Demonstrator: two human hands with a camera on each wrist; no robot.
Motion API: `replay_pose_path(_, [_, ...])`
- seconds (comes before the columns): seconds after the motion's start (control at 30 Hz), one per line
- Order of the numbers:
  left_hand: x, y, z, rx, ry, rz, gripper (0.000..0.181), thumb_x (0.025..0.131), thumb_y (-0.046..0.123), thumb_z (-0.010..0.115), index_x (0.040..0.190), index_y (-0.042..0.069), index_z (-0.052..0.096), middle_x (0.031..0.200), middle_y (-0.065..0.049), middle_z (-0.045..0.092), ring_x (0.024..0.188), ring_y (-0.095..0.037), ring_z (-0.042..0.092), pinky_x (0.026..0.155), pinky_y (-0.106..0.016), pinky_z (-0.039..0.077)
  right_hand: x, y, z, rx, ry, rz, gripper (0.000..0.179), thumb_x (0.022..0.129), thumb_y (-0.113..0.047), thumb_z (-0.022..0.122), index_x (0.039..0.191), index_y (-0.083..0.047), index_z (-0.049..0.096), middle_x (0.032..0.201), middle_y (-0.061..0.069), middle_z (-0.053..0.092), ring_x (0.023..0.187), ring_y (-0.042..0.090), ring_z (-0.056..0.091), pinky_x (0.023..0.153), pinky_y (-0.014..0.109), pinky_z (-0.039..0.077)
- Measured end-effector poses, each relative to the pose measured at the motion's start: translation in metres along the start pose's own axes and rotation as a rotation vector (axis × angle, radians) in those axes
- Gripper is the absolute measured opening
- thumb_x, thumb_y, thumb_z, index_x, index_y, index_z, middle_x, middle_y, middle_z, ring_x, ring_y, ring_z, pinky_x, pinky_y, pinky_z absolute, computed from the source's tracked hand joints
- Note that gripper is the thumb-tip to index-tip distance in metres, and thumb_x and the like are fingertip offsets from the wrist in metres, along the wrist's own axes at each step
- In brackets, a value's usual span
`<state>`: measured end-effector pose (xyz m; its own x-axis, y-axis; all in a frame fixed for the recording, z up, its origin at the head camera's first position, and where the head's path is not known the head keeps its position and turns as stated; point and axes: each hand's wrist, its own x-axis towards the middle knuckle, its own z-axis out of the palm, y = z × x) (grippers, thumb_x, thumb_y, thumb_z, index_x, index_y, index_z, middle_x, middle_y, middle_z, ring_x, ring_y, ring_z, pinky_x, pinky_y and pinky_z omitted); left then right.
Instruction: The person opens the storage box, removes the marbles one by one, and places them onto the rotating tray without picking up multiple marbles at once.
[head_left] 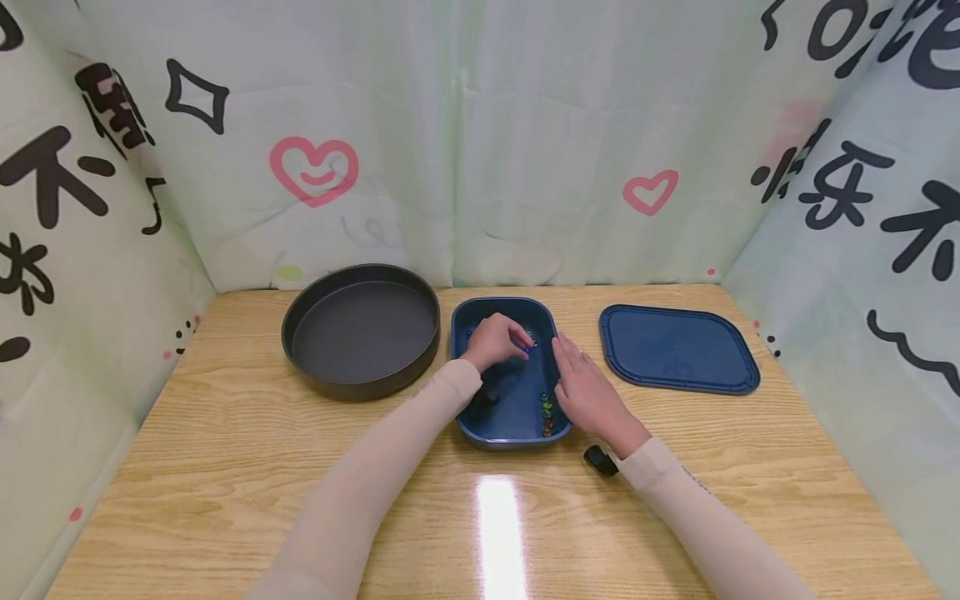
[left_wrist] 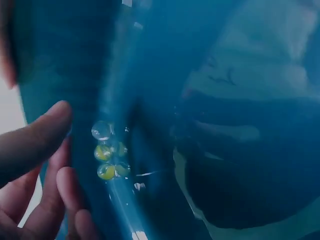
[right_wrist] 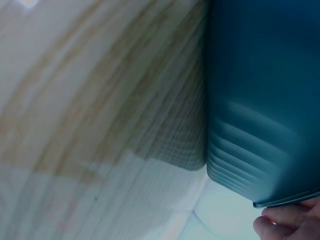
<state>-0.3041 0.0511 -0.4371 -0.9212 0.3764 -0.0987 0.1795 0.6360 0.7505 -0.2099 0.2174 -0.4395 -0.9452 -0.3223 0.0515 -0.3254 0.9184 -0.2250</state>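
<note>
A deep blue plastic box (head_left: 510,417) with rounded corners stands in the middle of the table. My left hand (head_left: 498,340) reaches inside it from the left, thumb and forefinger pinching a small blue marble (head_left: 527,349), mostly hidden by the fingertips. Beside that hand in the left wrist view, clear and yellow marbles (left_wrist: 104,152) line up along the bottom edge. Green marbles (head_left: 546,402) and brown marbles (head_left: 547,427) form a row at the box's front right. My right hand (head_left: 588,392) rests with straight fingers against the right rim; its fingertips touch the rim in the right wrist view.
To the left is a round dark pan (head_left: 360,333). A flat blue lid (head_left: 678,350) lies at the right. Near my right wrist sits a small black object (head_left: 600,461). Printed curtains (head_left: 525,167) enclose the wooden table (head_left: 225,467) at the back and sides.
</note>
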Motion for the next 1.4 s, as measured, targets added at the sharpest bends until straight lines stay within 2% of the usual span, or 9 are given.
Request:
replay_pose_path(0.13, [0.001,0.0,0.003,0.088,-0.03,-0.031,0.014,0.073,0.013,0.08,0.087,0.015,0.077,0.087,0.0,0.074,0.08,-0.012,0.066,0.073,-0.024,0.052,0.0,-0.001,0.0,0.004,0.0,0.0,0.06,0.093,-0.01,0.043,0.145,0.01,0.021,0.153,0.025,0.02,0.142,0.036,0.023,0.113,0.052,0.024])
replay_pose_path(0.27, [0.0,0.0,0.001,0.138,-0.064,-0.05,0.012,0.073,0.01,0.08,0.085,0.014,0.077,0.083,0.0,0.073,0.075,-0.011,0.064,0.073,-0.025,0.051,-0.001,-0.001,-0.001,0.006,-0.003,0.004,0.06,0.093,-0.01,0.043,0.145,0.01,0.021,0.153,0.025,0.019,0.142,0.036,0.022,0.113,0.052,0.024])
replay_pose_path(0.6, [-0.003,-0.001,0.0,0.211,-0.097,-0.123,0.006,0.079,0.012,0.075,0.083,0.015,0.077,0.092,0.001,0.072,0.082,-0.015,0.06,0.079,-0.032,0.048,-0.001,-0.002,-0.001,0.001,0.008,-0.006,0.06,0.092,-0.01,0.043,0.144,0.011,0.022,0.153,0.026,0.021,0.142,0.037,0.024,0.112,0.052,0.025])
replay_pose_path(0.93, [-0.002,-0.002,0.0,0.226,-0.107,-0.126,0.006,0.081,0.013,0.073,0.084,0.016,0.077,0.094,0.002,0.071,0.082,-0.014,0.06,0.08,-0.033,0.046,-0.001,-0.002,-0.001,0.002,-0.006,0.001,0.06,0.093,-0.01,0.042,0.145,0.01,0.02,0.154,0.025,0.019,0.142,0.036,0.022,0.113,0.052,0.024])
replay_pose_path(1.07, [-0.005,0.0,-0.01,0.229,-0.122,-0.09,0.013,0.078,0.012,0.076,0.09,0.015,0.075,0.093,0.001,0.071,0.081,-0.014,0.061,0.079,-0.031,0.048,-0.001,-0.002,0.0,0.01,-0.014,0.003,0.06,0.094,-0.011,0.042,0.146,0.009,0.019,0.154,0.024,0.019,0.143,0.036,0.022,0.113,0.052,0.023])
replay_pose_path(1.2, [-0.01,0.006,-0.028,0.216,-0.118,0.007,0.022,0.08,0.013,0.074,0.103,0.012,0.073,0.093,-0.003,0.071,0.085,-0.016,0.064,0.08,-0.03,0.05,-0.001,-0.002,0.0,0.007,-0.014,-0.001,0.06,0.094,-0.011,0.042,0.146,0.009,0.019,0.154,0.025,0.019,0.142,0.036,0.022,0.113,0.052,0.024])
replay_pose_path(1.3, [-0.017,0.012,-0.044,0.185,-0.075,0.085,0.025,0.085,0.015,0.068,0.11,0.011,0.069,0.096,-0.004,0.071,0.088,-0.017,0.064,0.08,-0.031,0.051,0.001,-0.002,0.0,0.005,-0.012,-0.005,0.06,0.094,-0.01,0.042,0.146,0.009,0.019,0.154,0.025,0.018,0.142,0.036,0.022,0.113,0.052,0.024])
replay_pose_path(1.4, [-0.026,0.017,-0.058,0.131,-0.002,0.142,0.027,0.088,0.017,0.065,0.115,0.013,0.066,0.097,-0.004,0.07,0.085,-0.018,0.062,0.076,-0.029,0.05,0.002,-0.001,0.0,0.008,-0.01,-0.005,0.06,0.094,-0.011,0.041,0.146,0.009,0.018,0.154,0.024,0.018,0.143,0.037,0.022,0.113,0.052,0.023])
